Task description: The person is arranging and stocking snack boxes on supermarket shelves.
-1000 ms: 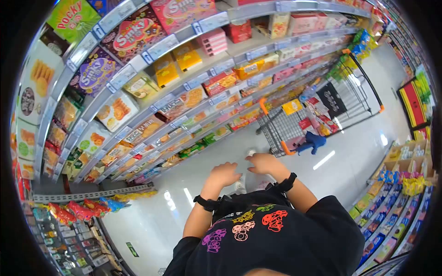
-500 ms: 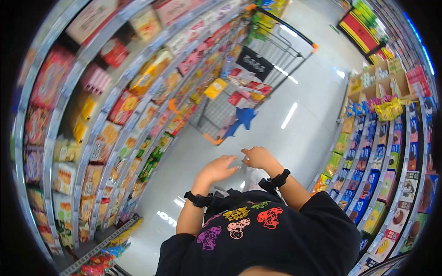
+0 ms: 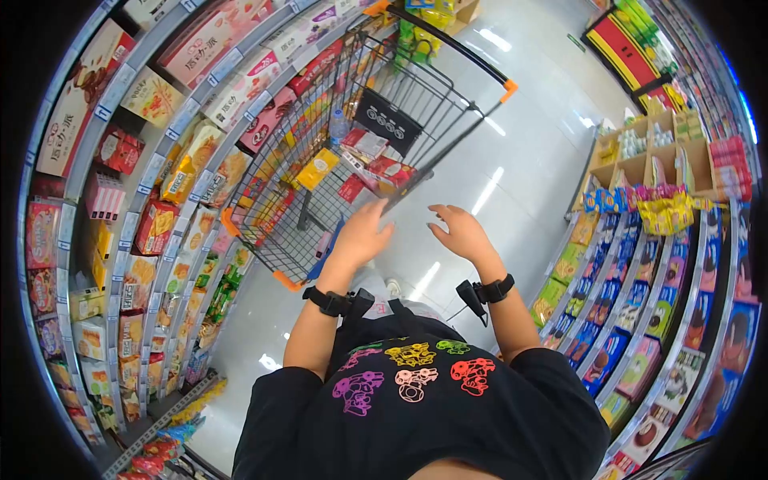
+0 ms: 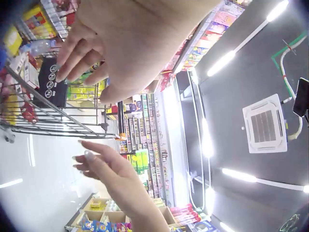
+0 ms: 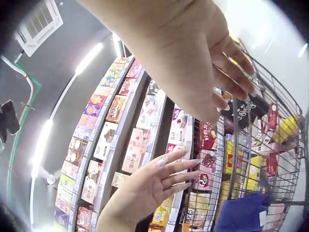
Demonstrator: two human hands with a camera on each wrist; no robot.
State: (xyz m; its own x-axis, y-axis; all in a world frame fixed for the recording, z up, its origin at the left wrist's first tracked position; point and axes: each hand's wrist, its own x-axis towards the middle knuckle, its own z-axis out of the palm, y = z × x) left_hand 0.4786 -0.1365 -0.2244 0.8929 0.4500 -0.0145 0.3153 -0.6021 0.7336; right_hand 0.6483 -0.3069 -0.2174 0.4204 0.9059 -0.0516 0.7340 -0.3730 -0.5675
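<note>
Both hands reach forward with relaxed fingers and hold nothing. My left hand (image 3: 360,238) overlaps the near side of a wire shopping cart (image 3: 458,43) in the head view. My right hand (image 3: 464,234) is over the floor, right of the cart. Inside the cart lie a yellow pack (image 3: 318,169), red and white packs (image 3: 392,170), a plastic bottle (image 3: 338,126) and a black panel with white symbols (image 3: 388,122). A blue soft item (image 5: 244,212) hangs at the cart's side, mostly hidden by the left hand in the head view.
Shelves of boxed biscuits and snacks (image 3: 140,288) line the left side, close to the cart. On the right stand shelves of blue and green packs (image 3: 592,320), with a cardboard display (image 3: 640,152) beyond. Shiny tiled floor (image 3: 512,192) runs between them.
The view has turned to the right and come nearer the cart. Both hands have moved forward and farther apart, the left one now overlapping the cart's side.
</note>
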